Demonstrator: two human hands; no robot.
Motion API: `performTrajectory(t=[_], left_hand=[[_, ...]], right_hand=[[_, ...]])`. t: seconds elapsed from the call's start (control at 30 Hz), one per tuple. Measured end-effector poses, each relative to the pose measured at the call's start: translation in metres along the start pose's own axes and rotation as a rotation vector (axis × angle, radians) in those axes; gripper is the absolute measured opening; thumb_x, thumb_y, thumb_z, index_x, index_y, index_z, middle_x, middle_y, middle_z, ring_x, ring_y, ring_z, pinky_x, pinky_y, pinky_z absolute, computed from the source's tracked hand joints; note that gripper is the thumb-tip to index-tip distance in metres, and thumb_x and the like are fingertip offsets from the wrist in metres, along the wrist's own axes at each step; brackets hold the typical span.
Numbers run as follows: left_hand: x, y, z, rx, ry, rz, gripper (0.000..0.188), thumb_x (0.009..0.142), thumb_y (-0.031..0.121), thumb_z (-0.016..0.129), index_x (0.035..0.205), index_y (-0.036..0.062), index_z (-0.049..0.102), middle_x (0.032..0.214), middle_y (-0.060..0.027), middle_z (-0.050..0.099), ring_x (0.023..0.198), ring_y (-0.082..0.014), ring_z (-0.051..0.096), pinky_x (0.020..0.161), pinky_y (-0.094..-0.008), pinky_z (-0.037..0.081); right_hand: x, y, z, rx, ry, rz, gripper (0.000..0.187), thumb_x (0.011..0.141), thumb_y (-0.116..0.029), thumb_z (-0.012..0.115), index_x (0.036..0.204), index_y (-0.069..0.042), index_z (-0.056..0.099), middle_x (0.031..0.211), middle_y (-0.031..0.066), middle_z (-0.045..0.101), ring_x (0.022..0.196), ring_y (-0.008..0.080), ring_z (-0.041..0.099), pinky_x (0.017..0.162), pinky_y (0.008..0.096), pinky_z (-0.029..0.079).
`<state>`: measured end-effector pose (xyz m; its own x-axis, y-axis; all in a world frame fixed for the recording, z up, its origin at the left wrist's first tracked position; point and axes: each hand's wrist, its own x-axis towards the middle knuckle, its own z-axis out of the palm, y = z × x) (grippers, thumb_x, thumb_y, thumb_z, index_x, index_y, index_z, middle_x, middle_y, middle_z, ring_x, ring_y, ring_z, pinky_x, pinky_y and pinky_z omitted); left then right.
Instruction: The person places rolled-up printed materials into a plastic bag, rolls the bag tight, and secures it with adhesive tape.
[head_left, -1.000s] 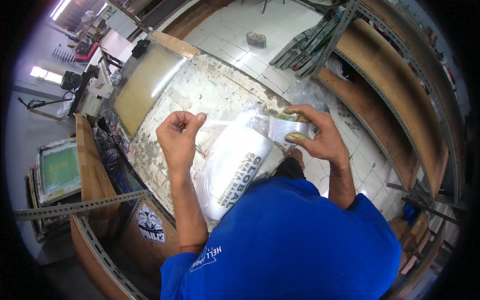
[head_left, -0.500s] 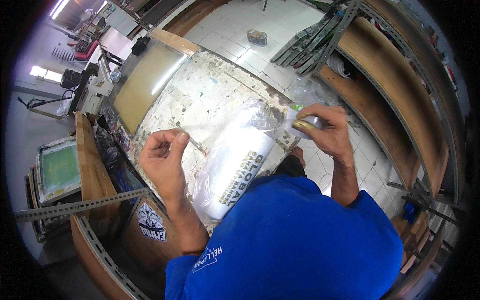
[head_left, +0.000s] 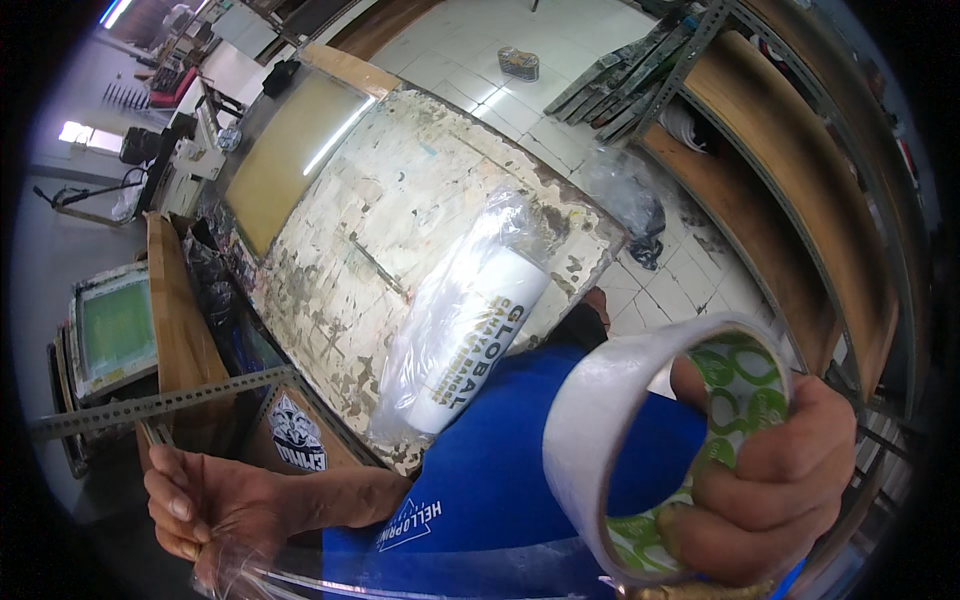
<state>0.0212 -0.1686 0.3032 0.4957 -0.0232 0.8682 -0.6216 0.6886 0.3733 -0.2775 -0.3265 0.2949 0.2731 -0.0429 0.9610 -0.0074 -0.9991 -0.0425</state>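
Close to the camera at the lower right, my right hand (head_left: 770, 490) grips a wide roll of clear packing tape (head_left: 590, 440) with a green-and-white patterned core. A shiny clear strip of tape (head_left: 430, 565) runs across the bottom to my left hand (head_left: 225, 505), whose closed fingers pinch its end at the lower left. On the near edge of the worktable lies a white cylinder-shaped item (head_left: 485, 335) with gold lettering, in a loose clear plastic bag (head_left: 415, 340). Neither hand touches it.
The worktable (head_left: 400, 190) has a worn, paint-flaked top with a yellowish framed screen (head_left: 295, 155) at its far left. Wooden shelves (head_left: 770, 150) on a metal rack stand at right. A green screen frame (head_left: 118, 325) and cardboard (head_left: 185, 330) are at left.
Both hands have moved from above the bagged cylinder down toward the lower edge and spread apart. The tape roll now shows large and near in the right hand, a strip stretched leftward.
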Motion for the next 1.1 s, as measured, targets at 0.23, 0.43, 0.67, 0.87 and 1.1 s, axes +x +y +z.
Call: performTrajectory(t=[0.23,0.43,0.67,0.87,1.1], left_hand=[[0.005,0.011,-0.014,-0.058,0.036,0.065,0.036,0.075,0.046,0.080,0.072,0.0150,0.060,0.071,0.0069,0.054,0.087,-0.0133,0.050,0.090,-0.0370,0.031],[0.004,0.010,-0.016,-0.035,0.049,-0.014,0.035,0.074,0.044,0.081,0.068,0.0162,0.061,0.072,0.0071,0.055,0.085,-0.0124,0.051,0.090,-0.0356,0.032],[0.007,0.009,0.000,-0.085,0.039,-0.081,0.038,0.067,0.035,0.090,0.069,0.0190,0.055,0.064,0.0113,0.052,0.076,-0.0087,0.048,0.077,-0.0279,0.027],[0.003,0.003,0.006,-0.213,0.019,-0.247,0.038,0.063,0.019,0.092,0.068,0.0189,0.054,0.061,0.0102,0.048,0.074,-0.0093,0.047,0.076,-0.0280,0.027],[0.009,0.004,-0.009,-0.340,-0.002,-0.357,0.044,0.061,0.036,0.091,0.066,0.0155,0.053,0.066,0.0070,0.051,0.079,-0.0127,0.049,0.081,-0.0324,0.031]], right_hand=[[0.039,0.029,-0.007,0.422,-0.171,-0.206,0.015,0.080,-0.019,0.073,0.080,-0.005,0.070,0.070,0.0056,0.065,0.060,0.0162,0.057,0.051,0.0267,0.042],[-0.019,-0.028,0.022,-0.524,-0.131,0.563,0.012,0.066,-0.007,0.072,0.060,-0.008,0.061,0.056,0.0012,0.058,0.045,0.0120,0.053,0.040,0.0233,0.037],[-0.163,0.133,0.103,-0.325,-0.072,0.426,0.017,0.067,-0.007,0.080,0.068,-0.008,0.063,0.059,0.0029,0.059,0.049,0.0190,0.054,0.050,0.0294,0.042],[-0.308,0.151,0.138,-0.335,-0.322,0.637,0.036,0.072,-0.010,0.076,0.106,-0.007,0.063,0.088,0.0088,0.067,0.076,0.0261,0.063,0.069,0.0335,0.048],[-0.208,0.102,0.110,-0.238,-0.184,0.691,0.052,0.066,-0.017,0.082,0.113,-0.002,0.063,0.111,0.0158,0.064,0.099,0.0349,0.061,0.086,0.0432,0.049]])
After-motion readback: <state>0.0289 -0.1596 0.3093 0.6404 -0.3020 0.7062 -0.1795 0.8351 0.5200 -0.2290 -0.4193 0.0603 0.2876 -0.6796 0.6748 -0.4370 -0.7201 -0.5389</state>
